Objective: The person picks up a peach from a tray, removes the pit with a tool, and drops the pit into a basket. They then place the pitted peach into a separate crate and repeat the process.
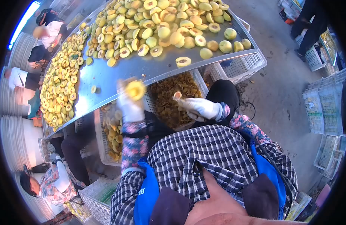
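Note:
My left hand, in a white glove and smeared by motion, is raised near the table's edge. It is closed on a hollowed yellow fruit half. Across from it, over a crate, my gloved right hand is closed around a small tool with a round tip; something brownish shows at that tip. The metal table holds a big heap of halved yellow-green fruit, like peaches or apricots. Further left on it lies a pile of fruit halves.
Below the table edge stand a crate of brown scraps and a crate of yellow fruit pieces. A white crate sits under the right corner. Several people work on the left; another person stands far right, near stacked crates.

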Tool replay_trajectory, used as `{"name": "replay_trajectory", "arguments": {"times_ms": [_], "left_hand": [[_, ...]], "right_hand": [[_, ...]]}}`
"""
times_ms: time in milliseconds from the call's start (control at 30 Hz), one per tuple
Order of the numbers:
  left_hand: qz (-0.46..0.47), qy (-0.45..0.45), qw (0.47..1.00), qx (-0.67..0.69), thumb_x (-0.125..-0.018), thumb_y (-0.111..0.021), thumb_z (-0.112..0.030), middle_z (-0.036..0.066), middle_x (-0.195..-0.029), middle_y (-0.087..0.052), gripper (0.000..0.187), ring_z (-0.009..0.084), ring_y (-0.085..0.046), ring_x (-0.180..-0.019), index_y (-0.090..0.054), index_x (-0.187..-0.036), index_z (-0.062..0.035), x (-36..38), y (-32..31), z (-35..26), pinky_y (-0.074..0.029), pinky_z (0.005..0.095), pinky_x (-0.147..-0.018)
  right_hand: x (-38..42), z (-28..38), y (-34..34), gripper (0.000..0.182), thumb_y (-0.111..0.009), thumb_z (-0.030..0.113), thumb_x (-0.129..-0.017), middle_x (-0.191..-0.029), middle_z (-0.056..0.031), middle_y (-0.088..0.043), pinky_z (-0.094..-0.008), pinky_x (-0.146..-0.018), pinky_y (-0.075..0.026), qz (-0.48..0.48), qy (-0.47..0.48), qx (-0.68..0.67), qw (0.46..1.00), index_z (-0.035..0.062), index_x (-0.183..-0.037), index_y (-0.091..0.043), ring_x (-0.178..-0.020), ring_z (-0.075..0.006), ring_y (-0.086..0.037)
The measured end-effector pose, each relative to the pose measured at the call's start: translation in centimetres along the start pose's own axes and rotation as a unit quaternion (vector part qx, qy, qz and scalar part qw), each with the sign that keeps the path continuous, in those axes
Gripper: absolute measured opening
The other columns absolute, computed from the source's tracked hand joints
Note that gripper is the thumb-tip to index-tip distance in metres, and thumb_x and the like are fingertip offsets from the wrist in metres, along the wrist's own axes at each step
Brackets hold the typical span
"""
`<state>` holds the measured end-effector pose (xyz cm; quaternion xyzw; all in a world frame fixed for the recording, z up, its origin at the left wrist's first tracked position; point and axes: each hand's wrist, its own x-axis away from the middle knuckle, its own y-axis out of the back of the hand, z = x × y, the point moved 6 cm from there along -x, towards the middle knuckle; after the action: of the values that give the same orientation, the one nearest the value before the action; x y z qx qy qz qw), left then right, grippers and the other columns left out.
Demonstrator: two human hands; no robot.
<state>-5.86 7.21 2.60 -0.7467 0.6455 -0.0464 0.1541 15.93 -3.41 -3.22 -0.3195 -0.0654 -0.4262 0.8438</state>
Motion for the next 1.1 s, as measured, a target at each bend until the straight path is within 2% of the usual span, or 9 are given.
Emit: {"name": "replay_trajectory", "arguments": {"times_ms": [100,167,267,400,700,767,800,933,1100], "left_hand": [[-0.123,0.044,0.959,-0.251,-0.097,-0.05,-0.029,0.015,-0.101,-0.063,0.035,0.0219,-0.062,-0.092,-0.061,-0.105,0.0031,-2.4,8.1,-5.3,-0.05,0.033,-0.082],[0.037,-0.025,0.756,-0.653,-0.094,-0.055,-0.026,0.02,-0.109,-0.061,0.033,0.0288,-0.059,-0.103,-0.063,-0.108,0.0023,-3.9,11.4,-6.0,-0.047,0.0372,-0.089],[0.179,-0.195,0.7,-0.663,-0.093,-0.056,-0.026,0.021,-0.119,-0.06,0.038,0.0347,-0.057,-0.107,-0.06,-0.115,0.0036,-3.0,8.5,-4.8,-0.041,0.0374,-0.098],[0.275,-0.027,0.803,-0.528,-0.093,-0.057,-0.018,0.021,-0.12,-0.059,0.036,0.029,-0.057,-0.11,-0.055,-0.12,0.0063,-7.7,-3.2,3.3,-0.047,0.0347,-0.093],[0.608,-0.338,0.504,-0.511,-0.092,-0.056,-0.028,0.019,-0.113,-0.061,0.031,0.0305,-0.057,-0.106,-0.066,-0.11,-0.004,-9.8,-17.1,15.3,-0.045,0.0361,-0.093],[0.603,-0.646,0.421,-0.203,-0.092,-0.056,-0.03,0.019,-0.112,-0.061,0.031,0.0308,-0.057,-0.106,-0.068,-0.107,-0.0063,-10.3,-17.6,17.7,-0.044,0.0364,-0.093],[0.677,-0.456,0.403,-0.414,-0.081,-0.055,0.005,0.012,-0.112,-0.063,0.039,0.0277,-0.06,-0.101,-0.062,-0.117,-0.0094,-8.1,-18.8,14.9,-0.051,0.0328,-0.088],[0.539,-0.131,0.657,-0.511,-0.085,-0.055,-0.004,0.014,-0.112,-0.063,0.033,0.0271,-0.059,-0.103,-0.061,-0.117,-0.0059,-9.4,-19.2,13.7,-0.049,0.0339,-0.09],[0.312,0.152,0.925,-0.158,-0.09,-0.056,-0.015,0.016,-0.113,-0.063,0.031,0.0264,-0.059,-0.106,-0.061,-0.117,-0.0015,-11.0,-15.1,12.4,-0.047,0.0352,-0.092]], "right_hand": [[-0.2,-1.7,1.6,0.049,-0.049,0.034,-0.096,-0.117,-0.0141,-0.06,-0.0369,-0.093,-0.044,-0.1,0.05,0.337,0.935,0.0023,-0.132,-0.042,-0.111,-0.0287,-0.057],[-1.3,-4.0,2.4,0.043,-0.049,0.03,-0.095,-0.118,-0.0192,-0.059,-0.0407,-0.089,-0.047,-0.127,0.143,0.364,0.912,0.0032,-0.128,-0.043,-0.106,-0.0343,-0.059],[-0.3,-1.5,0.9,0.036,-0.052,0.023,-0.087,-0.108,-0.0233,-0.061,-0.0457,-0.083,-0.049,-0.118,0.041,0.464,0.877,0.0059,-0.119,-0.05,-0.097,-0.0393,-0.062],[0.9,-0.7,0.6,0.044,-0.055,0.018,-0.083,-0.11,-0.0205,-0.063,-0.0445,-0.084,-0.05,-0.172,0.107,0.429,0.88,0.0057,-0.125,-0.048,-0.101,-0.0374,-0.061],[-3.8,-2.0,2.2,0.032,-0.055,0.026,-0.085,-0.093,-0.0221,-0.065,-0.0484,-0.073,-0.05,-0.231,0.232,0.455,0.828,0.0036,-0.107,-0.056,-0.086,-0.0405,-0.063],[-3.9,-1.9,2.5,0.033,-0.056,0.028,-0.085,-0.093,-0.0226,-0.065,-0.0486,-0.074,-0.05,-0.241,0.228,0.455,0.826,0.0033,-0.106,-0.057,-0.086,-0.0408,-0.063],[-3.6,-1.9,2.6,0.033,-0.056,0.029,-0.086,-0.093,-0.0228,-0.065,-0.0487,-0.074,-0.05,-0.246,0.227,0.456,0.825,0.0032,-0.106,-0.057,-0.086,-0.0409,-0.063],[-3.3,-1.8,3.4,0.036,-0.056,0.034,-0.086,-0.092,-0.0237,-0.065,-0.0492,-0.075,-0.05,-0.258,0.225,0.452,0.824,0.0026,-0.104,-0.059,-0.086,-0.0414,-0.062],[-1.2,-0.6,3.6,0.04,-0.057,0.039,-0.087,-0.091,-0.0248,-0.065,-0.0498,-0.075,-0.05,-0.285,0.25,0.438,0.815,0.0019,-0.102,-0.061,-0.085,-0.0421,-0.062]]}}
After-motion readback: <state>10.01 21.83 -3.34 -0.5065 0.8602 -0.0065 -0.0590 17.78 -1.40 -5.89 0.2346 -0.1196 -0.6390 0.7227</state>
